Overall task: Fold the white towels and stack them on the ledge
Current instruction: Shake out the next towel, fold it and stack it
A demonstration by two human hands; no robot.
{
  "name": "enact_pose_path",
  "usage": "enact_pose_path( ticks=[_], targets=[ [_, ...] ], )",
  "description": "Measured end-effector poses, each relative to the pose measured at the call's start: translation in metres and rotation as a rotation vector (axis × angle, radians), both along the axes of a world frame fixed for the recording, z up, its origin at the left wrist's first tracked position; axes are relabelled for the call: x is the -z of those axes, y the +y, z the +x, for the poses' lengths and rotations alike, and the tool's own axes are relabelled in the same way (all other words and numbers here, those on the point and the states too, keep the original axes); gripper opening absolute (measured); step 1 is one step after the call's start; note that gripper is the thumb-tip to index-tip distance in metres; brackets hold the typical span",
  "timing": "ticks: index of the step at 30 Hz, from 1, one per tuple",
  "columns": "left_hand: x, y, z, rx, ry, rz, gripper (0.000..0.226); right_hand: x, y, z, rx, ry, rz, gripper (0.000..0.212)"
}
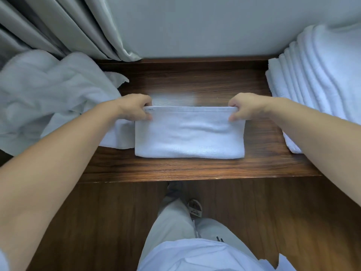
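Note:
A white towel (pixel 189 135), folded into a flat rectangle, lies in the middle of the dark wooden ledge (pixel 195 169). My left hand (pixel 134 107) pinches its far left corner. My right hand (pixel 247 108) pinches the far right corner, so the far edge is stretched straight between them. On the right end of the ledge stands a stack of several folded white towels (pixel 316 75). A heap of unfolded white towels (pixel 46 98) lies at the left end, partly under my left forearm.
Grey curtains (pixel 64 26) hang at the back left against a pale wall (pixel 205 26). Below the ledge is a wooden floor (pixel 97 222) with my legs and a sandal (pixel 195 209) in view.

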State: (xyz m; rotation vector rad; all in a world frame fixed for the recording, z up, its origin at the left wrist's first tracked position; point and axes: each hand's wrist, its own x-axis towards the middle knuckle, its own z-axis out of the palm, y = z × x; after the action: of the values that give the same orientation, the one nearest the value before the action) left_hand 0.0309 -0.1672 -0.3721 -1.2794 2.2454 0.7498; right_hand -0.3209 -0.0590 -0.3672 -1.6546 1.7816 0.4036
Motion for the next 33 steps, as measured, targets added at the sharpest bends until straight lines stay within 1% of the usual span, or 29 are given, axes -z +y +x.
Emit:
enact_pose_path(
  ticks=[3,4,6,9,11,12,14,17,18,19,21,23,25,27,29,31,32,33],
  targets=[
    [-0.046,0.007,0.015,-0.037,0.13,0.034,0.026,-0.045,0.016,-0.012,-0.01,-0.077,-0.1,0.012],
    [-0.066,0.009,0.019,-0.039,0.18,0.027,0.024,-0.063,0.02,-0.016,0.004,-0.111,-0.142,0.011],
    [-0.103,0.012,0.023,-0.049,0.261,-0.03,0.018,-0.099,0.027,-0.023,0.037,-0.158,-0.242,0.014],
    [-0.163,0.01,0.024,-0.082,0.372,-0.152,0.015,-0.163,0.035,-0.032,0.071,-0.168,-0.408,0.014],
    [-0.203,0.007,0.019,-0.153,0.511,-0.19,0.015,-0.206,0.037,-0.039,0.127,-0.202,-0.565,0.023],
    [-0.221,0.005,0.015,-0.207,0.608,-0.201,0.017,-0.225,0.038,-0.042,0.182,-0.253,-0.643,0.024],
    [-0.25,0.002,0.006,-0.29,0.824,-0.232,0.019,-0.26,0.039,-0.047,0.304,-0.37,-0.786,0.019],
    [-0.285,-0.003,-0.015,-0.397,1.151,-0.196,0.01,-0.305,0.043,-0.051,0.492,-0.581,-0.936,0.013],
    [-0.293,-0.005,-0.022,-0.418,1.252,-0.151,0.012,-0.317,0.044,-0.053,0.561,-0.692,-0.961,0.011],
    [-0.301,-0.008,-0.03,-0.423,1.344,-0.098,0.02,-0.328,0.045,-0.054,0.638,-0.825,-0.959,0.008],
    [-0.309,-0.016,-0.046,-0.413,1.464,-0.021,0.032,-0.343,0.049,-0.056,0.806,-1.069,-0.925,0.009],
    [-0.311,-0.025,-0.064,-0.428,1.529,0.023,0.031,-0.349,0.053,-0.06,0.926,-1.205,-0.894,0.008],
    [-0.306,-0.036,-0.083,-0.443,1.534,0.039,0.021,-0.347,0.059,-0.068,0.983,-1.244,-0.908,0.01],
    [-0.296,-0.05,-0.101,-0.422,1.512,0.06,0.02,-0.339,0.066,-0.077,1.033,-1.241,-0.958,0.023],
    [-0.287,-0.063,-0.119,-0.39,1.478,0.114,0.031,-0.328,0.075,-0.086,1.088,-1.228,-0.996,0.017],
    [-0.275,-0.074,-0.141,-0.336,1.432,0.165,0.052,-0.314,0.086,-0.094,1.147,-1.187,-1.048,0.01],
    [-0.269,-0.077,-0.154,-0.3,1.412,0.181,0.059,-0.305,0.093,-0.098,1.173,-1.133,-1.083,0.009],
    [-0.262,-0.08,-0.168,-0.262,1.394,0.187,0.059,-0.297,0.1,-0.101,1.192,-1.061,-1.12,0.008]
  ],
)
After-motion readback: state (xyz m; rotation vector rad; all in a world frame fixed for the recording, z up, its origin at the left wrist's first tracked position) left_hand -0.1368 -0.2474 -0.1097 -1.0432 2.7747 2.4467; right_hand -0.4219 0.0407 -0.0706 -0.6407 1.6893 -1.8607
